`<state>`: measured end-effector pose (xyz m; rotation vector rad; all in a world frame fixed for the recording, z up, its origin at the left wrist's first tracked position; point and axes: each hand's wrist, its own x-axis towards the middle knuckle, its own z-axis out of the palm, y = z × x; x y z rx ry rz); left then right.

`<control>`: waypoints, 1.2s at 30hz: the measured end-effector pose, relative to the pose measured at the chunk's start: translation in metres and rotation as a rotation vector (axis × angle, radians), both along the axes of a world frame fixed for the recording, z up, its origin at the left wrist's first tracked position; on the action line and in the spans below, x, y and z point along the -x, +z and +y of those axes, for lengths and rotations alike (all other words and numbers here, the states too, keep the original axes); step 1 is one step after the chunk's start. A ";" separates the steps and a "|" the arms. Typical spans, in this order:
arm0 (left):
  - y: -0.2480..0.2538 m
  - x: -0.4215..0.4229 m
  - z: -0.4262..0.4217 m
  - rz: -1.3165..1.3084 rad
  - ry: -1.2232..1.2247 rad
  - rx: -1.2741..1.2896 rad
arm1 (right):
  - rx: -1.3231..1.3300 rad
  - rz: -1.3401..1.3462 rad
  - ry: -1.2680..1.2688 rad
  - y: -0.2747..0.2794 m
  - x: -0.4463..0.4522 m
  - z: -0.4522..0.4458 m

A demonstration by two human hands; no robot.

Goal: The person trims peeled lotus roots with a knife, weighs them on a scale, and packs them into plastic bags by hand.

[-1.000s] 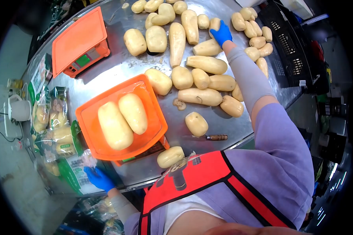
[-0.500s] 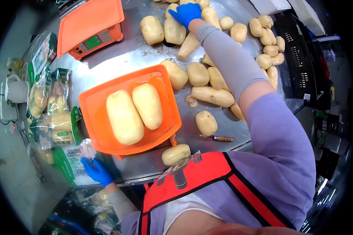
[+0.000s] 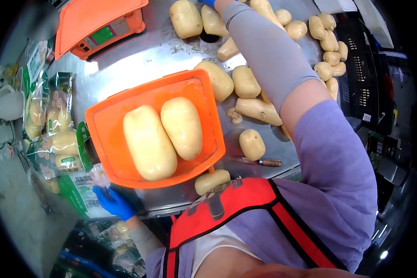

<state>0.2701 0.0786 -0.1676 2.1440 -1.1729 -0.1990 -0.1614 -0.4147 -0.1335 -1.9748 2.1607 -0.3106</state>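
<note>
My left hand (image 3: 113, 204), in a blue glove, is beside a flat white-and-green plastic bag (image 3: 81, 191) at the table's front left. Its fingers are apart and hold nothing that I can see; whether they touch the bag is unclear. Only a sliver of my right hand (image 3: 209, 2) shows at the top edge, its fingers out of frame, beyond some peeled lotus roots (image 3: 213, 22). Between my arms, an orange scale pan (image 3: 109, 153) carries two lotus root pieces, a long one (image 3: 149, 143) and a shorter one (image 3: 182, 129).
Another orange scale (image 3: 99, 23) stands at the back left. Packed lotus root bags (image 3: 60, 111) lie left. More lotus roots (image 3: 252, 144) spread to the right, near a wooden-handled knife (image 3: 269, 162). A black crate (image 3: 356, 78) stands at far right.
My right hand has reached farther away, mostly leaving the top of the frame. The view has shifted slightly, so the scale pan looks larger. My left hand has hardly moved.
</note>
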 end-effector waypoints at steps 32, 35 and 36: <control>0.113 0.245 -0.051 1.382 -0.657 -0.084 | -0.695 -1.855 0.040 0.087 -0.012 0.408; 0.109 0.247 -0.044 1.430 -0.693 -0.122 | -0.399 -1.360 0.304 0.082 0.011 0.426; 0.108 0.247 -0.043 1.451 -0.713 -0.112 | -0.172 -1.172 0.555 0.080 0.025 0.425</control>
